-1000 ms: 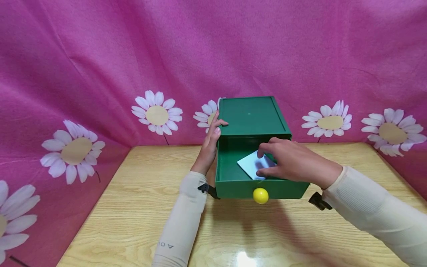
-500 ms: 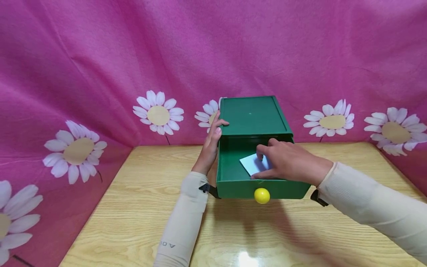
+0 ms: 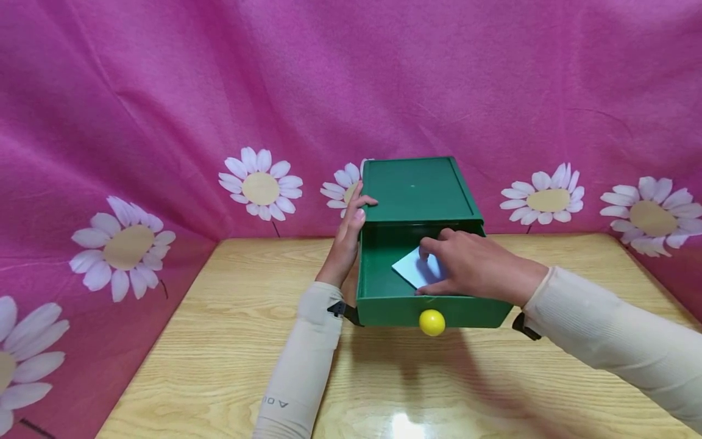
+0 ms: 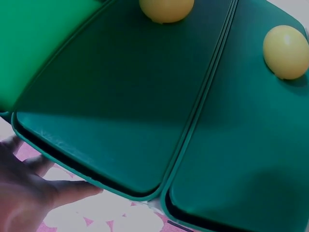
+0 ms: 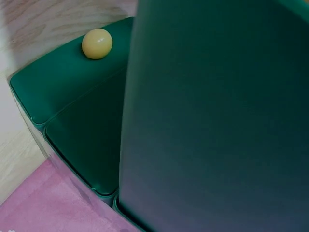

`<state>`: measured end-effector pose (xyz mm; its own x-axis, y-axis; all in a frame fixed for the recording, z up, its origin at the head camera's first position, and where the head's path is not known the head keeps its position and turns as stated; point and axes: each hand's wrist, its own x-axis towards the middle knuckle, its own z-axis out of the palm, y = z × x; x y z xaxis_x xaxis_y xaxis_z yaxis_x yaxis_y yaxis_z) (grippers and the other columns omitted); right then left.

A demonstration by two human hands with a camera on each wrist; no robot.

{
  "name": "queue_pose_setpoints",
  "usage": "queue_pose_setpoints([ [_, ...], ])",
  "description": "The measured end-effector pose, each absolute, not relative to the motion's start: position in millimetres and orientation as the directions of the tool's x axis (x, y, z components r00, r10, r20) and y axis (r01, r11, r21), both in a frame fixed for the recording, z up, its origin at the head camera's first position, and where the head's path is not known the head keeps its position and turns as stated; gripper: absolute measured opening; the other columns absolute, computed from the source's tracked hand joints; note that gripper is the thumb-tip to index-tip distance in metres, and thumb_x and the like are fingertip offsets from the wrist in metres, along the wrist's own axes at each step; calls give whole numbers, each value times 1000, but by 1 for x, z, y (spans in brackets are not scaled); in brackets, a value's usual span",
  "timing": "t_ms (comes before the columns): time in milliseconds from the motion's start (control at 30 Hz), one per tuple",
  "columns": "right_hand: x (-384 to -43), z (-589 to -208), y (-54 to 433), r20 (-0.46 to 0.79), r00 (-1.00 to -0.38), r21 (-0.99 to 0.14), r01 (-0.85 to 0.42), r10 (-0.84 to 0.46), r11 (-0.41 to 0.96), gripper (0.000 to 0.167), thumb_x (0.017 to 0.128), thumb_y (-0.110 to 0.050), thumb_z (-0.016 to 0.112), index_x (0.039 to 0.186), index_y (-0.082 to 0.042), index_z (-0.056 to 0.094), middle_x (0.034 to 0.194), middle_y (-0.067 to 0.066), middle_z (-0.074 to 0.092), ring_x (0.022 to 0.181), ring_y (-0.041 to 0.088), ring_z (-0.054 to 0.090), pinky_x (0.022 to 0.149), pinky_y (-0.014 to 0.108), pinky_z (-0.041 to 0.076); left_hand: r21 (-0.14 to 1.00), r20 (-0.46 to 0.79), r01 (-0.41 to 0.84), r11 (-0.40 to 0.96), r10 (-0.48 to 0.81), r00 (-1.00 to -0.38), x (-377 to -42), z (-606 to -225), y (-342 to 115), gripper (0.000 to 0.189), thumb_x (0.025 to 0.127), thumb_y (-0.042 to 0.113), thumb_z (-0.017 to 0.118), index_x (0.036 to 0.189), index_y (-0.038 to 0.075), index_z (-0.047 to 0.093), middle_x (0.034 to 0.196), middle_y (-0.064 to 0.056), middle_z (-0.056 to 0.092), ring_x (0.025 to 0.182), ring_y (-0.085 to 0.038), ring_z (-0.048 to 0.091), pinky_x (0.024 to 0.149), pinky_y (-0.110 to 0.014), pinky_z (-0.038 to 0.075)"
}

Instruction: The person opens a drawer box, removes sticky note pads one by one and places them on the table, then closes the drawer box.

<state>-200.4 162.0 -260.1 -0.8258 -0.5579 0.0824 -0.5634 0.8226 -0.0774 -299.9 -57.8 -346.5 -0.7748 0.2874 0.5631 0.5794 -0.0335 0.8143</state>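
A green drawer cabinet (image 3: pixel 414 189) stands on the table with its top drawer (image 3: pixel 384 311) pulled out toward me. Inside the drawer lies a flat light-blue square card (image 3: pixel 410 268). My right hand (image 3: pixel 477 268) reaches in from the right and pinches the card, thumb at its near edge and a bent index finger over it; the hand covers the card's right part. My left hand (image 3: pixel 344 244) rests against the cabinet's left side with its fingers extended, a fingertip over the top edge. That left hand (image 4: pixel 24 193) also appears beside the green drawer fronts in the left wrist view.
A yellow round knob (image 3: pixel 432 322) sits on the pulled-out drawer's front. Lower drawer fronts carry yellow knobs too, one knob (image 5: pixel 97 44) showing in the right wrist view. The wooden table (image 3: pixel 247 305) ends at a pink flowered cloth (image 3: pixel 384 79) behind and at both sides.
My right hand has moved slightly left and down, its thumb and finger drawing in on the card. The card has shifted a little inside the drawer. The left hand stays on the cabinet.
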Motion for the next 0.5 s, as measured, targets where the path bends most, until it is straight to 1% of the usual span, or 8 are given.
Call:
queue_pose_setpoints([
  [100,-200,-259,163,81,-818,-75,-574,-569,815,49,72,-50,80,104,-17,63,81,3,56,73,18,52,55,29,46,810,569,586,-27,283,-772,-303,-350,-58,44,99,37,31,134,14,43,162,1,5,145,-13,7,113,-58,12],
  [300,-199,-255,166,39,-806,-101,-591,-590,801,39,75,-43,80,103,-19,68,78,-1,58,71,15,53,55,26,46,815,562,579,-24,279,-779,-302,-350,-57,44,98,41,32,132,18,44,162,7,7,144,-8,9,114,-57,13],
  [367,-198,-254,166,24,-806,-114,-590,-591,800,38,76,-41,80,105,-18,69,78,-2,59,70,14,53,55,26,46,817,557,576,-16,277,-783,-302,-349,-57,43,98,41,32,132,18,45,162,8,7,144,-7,9,114,-57,13],
  [500,-198,-254,166,10,-804,-122,-591,-594,798,43,77,-38,79,111,-15,69,77,-3,60,69,13,53,54,25,46,822,550,569,-9,274,-789,-302,-349,-58,43,97,41,32,132,19,44,162,8,7,144,-8,9,113,-58,14],
])
